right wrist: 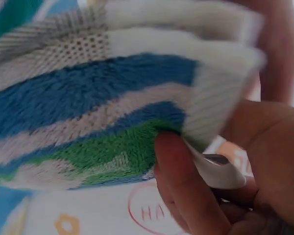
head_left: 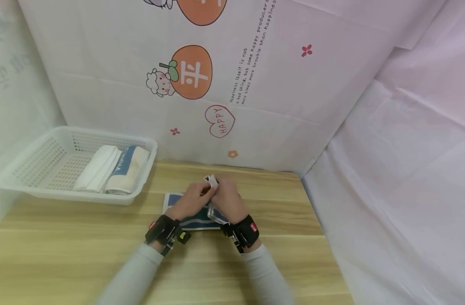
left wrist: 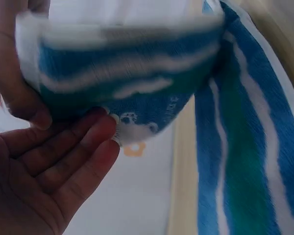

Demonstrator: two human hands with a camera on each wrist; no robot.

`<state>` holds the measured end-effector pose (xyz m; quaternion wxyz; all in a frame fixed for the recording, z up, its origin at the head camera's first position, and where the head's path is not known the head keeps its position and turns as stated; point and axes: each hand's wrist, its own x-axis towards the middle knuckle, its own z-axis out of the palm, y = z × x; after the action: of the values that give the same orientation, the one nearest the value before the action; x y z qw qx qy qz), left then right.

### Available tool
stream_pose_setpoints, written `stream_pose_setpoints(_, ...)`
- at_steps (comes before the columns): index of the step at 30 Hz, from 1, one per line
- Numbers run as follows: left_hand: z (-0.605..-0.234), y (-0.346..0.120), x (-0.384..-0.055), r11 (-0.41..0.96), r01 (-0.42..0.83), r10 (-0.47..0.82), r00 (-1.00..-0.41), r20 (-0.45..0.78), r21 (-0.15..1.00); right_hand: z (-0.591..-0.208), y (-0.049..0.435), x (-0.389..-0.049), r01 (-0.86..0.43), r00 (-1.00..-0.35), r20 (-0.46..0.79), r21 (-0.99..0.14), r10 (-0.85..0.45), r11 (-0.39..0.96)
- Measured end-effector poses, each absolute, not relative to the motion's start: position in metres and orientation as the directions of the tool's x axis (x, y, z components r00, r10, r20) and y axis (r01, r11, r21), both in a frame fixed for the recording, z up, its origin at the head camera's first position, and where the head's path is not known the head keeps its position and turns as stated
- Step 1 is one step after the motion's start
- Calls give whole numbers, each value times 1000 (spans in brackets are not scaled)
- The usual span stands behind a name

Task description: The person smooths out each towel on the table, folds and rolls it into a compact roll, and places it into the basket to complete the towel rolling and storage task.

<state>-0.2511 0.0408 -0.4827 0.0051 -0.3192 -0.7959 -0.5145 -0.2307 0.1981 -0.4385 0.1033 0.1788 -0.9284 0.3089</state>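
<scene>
A blue, green and white striped towel (head_left: 199,223) with a white border lies partly on the table, one part lifted between both hands. My left hand (head_left: 190,202) holds the raised part from the left. In the left wrist view, its fingers (left wrist: 83,161) reach under the towel's lower edge, near a small woven pattern. My right hand (head_left: 229,204) pinches the white-bordered edge between thumb and fingers (right wrist: 179,176) in the right wrist view, where the cloth hangs in layers. Both hands are close together and hide some of the towel in the head view.
A white plastic basket (head_left: 24,186) stands at the back left of the wooden table (head_left: 102,245). Inside it are a folded white towel (head_left: 96,169) and a rolled beige and blue towel (head_left: 128,171). Printed white sheeting (head_left: 270,135) hangs behind the table, with more at both sides.
</scene>
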Motion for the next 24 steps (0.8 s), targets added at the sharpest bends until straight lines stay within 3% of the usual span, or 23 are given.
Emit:
stream_pose_setpoints(5, -499, 26, -254, 271, 454, 458, -836, 301, 849, -456, 195, -221, -541, -838, 271, -515, -473, 664)
stream_pose_setpoints(10, -508, 14, -252, 293, 399, 381, -882, 276, 869, -466, 206, -214, -536, -793, 224, -698, -567, 474)
stream_pose_setpoints(15, -508, 8, -248, 253, 363, 284, -914, 289, 897, -478, 224, -213, -438, -863, 238, -793, -446, 424)
stream_pose_setpoints(24, -508, -10, -238, 290, 315, 90, -949, 302, 903, -505, 263, -222, -416, -908, 262, -661, -326, 625)
